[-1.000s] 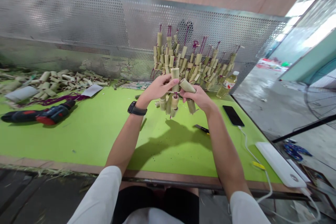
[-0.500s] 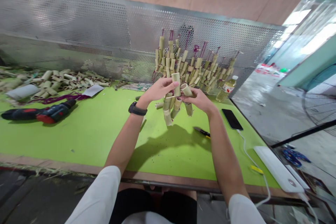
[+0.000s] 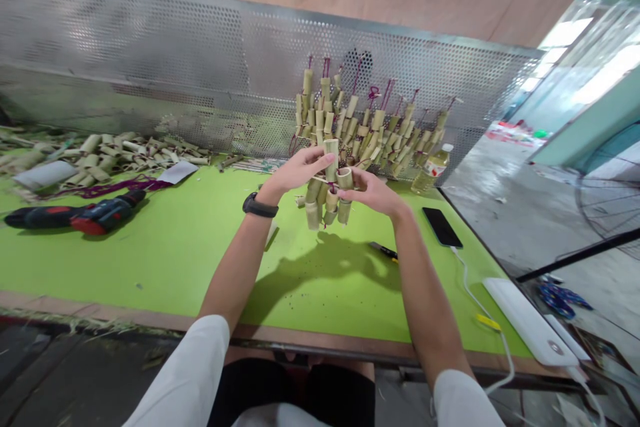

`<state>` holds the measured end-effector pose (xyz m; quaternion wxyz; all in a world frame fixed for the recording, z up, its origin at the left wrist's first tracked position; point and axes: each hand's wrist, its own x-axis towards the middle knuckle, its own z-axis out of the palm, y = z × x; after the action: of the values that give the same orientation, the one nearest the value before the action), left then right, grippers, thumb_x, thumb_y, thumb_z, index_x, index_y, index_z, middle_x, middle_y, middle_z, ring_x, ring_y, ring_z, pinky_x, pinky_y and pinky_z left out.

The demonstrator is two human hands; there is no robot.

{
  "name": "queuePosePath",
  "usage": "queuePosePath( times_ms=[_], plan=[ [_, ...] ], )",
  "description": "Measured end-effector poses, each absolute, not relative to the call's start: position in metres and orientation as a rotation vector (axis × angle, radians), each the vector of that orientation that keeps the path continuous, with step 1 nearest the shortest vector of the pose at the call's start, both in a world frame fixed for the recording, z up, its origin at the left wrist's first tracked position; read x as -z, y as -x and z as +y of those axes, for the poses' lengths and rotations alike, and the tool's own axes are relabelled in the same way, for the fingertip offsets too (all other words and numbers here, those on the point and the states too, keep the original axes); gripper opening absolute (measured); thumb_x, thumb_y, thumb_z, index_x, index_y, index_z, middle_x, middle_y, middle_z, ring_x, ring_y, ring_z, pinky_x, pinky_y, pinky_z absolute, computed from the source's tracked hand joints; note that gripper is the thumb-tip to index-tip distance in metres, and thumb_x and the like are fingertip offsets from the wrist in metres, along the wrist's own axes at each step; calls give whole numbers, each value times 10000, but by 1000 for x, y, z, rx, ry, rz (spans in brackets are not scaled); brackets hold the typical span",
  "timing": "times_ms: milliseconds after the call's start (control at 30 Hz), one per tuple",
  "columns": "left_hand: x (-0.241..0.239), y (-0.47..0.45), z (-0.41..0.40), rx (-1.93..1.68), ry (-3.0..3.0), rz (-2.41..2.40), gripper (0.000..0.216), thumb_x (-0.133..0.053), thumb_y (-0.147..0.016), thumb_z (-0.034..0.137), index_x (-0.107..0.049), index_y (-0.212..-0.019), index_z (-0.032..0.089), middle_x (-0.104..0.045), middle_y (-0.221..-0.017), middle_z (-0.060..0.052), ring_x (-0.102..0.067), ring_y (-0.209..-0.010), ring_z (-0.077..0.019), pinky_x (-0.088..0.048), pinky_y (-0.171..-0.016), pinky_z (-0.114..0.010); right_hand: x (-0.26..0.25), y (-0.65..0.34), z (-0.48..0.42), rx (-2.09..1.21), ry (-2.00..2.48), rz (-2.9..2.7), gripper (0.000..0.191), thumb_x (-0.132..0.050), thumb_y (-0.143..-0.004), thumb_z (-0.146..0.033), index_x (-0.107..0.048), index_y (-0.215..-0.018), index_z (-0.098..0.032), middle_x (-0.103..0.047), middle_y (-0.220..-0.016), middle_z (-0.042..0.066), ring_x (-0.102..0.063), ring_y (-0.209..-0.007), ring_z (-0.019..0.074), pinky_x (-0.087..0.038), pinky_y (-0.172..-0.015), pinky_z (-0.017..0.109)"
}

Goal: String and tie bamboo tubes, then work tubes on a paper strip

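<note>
Both hands up over the green table (image 3: 150, 260), working a bamboo cluster (image 3: 325, 197): short hollow tube sections, pale tan-green, matte, cut ends round and open, hanging together w/ a bit of purple cord showing near the bottom. Left hand (image 3: 295, 172) is closed on the top tube, fingers wrapped round it, thumb pressing across. Right hand (image 3: 373, 192) pinches one tube (image 3: 345, 179) at the cluster's right side, open end facing the camera. Cluster hangs in the air above the table, just in front of the finished bamboo pile (image 3: 367, 127) leaning on the perforated metal screen (image 3: 150, 73). Black watch (image 3: 259, 207) on left wrist.

Table top is flat, smooth, lime green w/ small dark crumbs. Left side: loose cut bamboo pieces (image 3: 115, 153), purple cord (image 3: 120, 187), a red-black cordless drill (image 3: 75, 217) lying on its side. Right side: plastic bottle (image 3: 431, 170) of yellowish liquid, black phone (image 3: 441, 227) w/ white cable, small black-yellow tool (image 3: 384, 251), white flat box (image 3: 533, 323).

Vs half a sec ago: the right-hand tube was tilted out to the right, apart from the rest; now it's tucked in close to the cluster & more upright. The lower tubes hang straighter, less splayed. Hands sit a touch closer together. Camera view about the same.
</note>
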<state>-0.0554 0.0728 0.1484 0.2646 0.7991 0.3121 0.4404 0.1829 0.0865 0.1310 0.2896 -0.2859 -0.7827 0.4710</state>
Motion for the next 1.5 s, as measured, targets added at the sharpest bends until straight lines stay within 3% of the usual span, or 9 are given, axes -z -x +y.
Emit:
queuePosePath(
  times_ms=[200,333,500,667,900,1133,1333,1500],
  plan=[
    [-148,56,74,-1207,-2114,818,563,-569,-1006,741,-657,-945,189,-636,-859,-41,-600,-766,-175,-501,-715,-299,-133,-172,77,-1113,790,-2170,609,-932,-695,-401,-642,-1203,-232,-745,-1108,58,-692,-954,246,-581,-861,415],
    [-149,60,73,-1198,-2103,828,534,-614,-991,720,-656,-942,190,-637,-865,-42,-601,-755,-171,-501,-699,-297,-132,-165,75,-905,896,-2205,412,-868,-752,-450,-665,-1018,-210,-710,-918,18,-618,-785,201,-520,-760,375],
    [-152,62,70,-1103,-2169,860,560,-594,-990,738,-630,-848,197,-571,-742,-19,-525,-620,-145,-412,-556,-270,-130,-166,79,-955,874,-2176,415,-863,-765,-527,-707,-955,-193,-725,-890,19,-611,-770,196,-489,-762,361],
    [-152,61,70,-1077,-2192,843,575,-577,-985,757,-625,-866,197,-601,-768,-33,-571,-666,-161,-434,-580,-269,-130,-168,81,-984,863,-2152,438,-889,-725,-554,-730,-900,-185,-718,-844,7,-605,-763,188,-476,-746,340],
    [-154,61,69,-1068,-2249,807,570,-592,-984,754,-588,-860,198,-520,-749,-7,-492,-633,-143,-401,-585,-273,-126,-169,86,-988,834,-2083,495,-907,-707,-541,-739,-993,-174,-722,-904,29,-626,-801,197,-528,-781,380],
    [-155,59,67,-1108,-2270,801,578,-588,-976,772,-607,-852,208,-532,-720,-15,-532,-649,-164,-423,-583,-280,-124,-169,89,-1018,795,-2061,468,-913,-719,-489,-741,-1040,-195,-749,-987,36,-667,-866,206,-543,-861,396],
    [-153,60,69,-1138,-2271,798,572,-596,-991,747,-594,-801,208,-498,-682,-3,-497,-600,-151,-390,-556,-279,-127,-168,85,-1021,799,-2078,424,-900,-741,-523,-736,-933,-182,-734,-903,23,-636,-792,180,-509,-799,359],
    [-155,57,67,-1134,-2241,752,607,-571,-1001,758,-492,-747,212,-355,-666,41,-319,-552,-117,-271,-535,-274,-132,-168,80,-967,844,-2133,454,-823,-810,-614,-738,-898,-177,-699,-818,17,-539,-661,138,-429,-657,308]
  ],
)
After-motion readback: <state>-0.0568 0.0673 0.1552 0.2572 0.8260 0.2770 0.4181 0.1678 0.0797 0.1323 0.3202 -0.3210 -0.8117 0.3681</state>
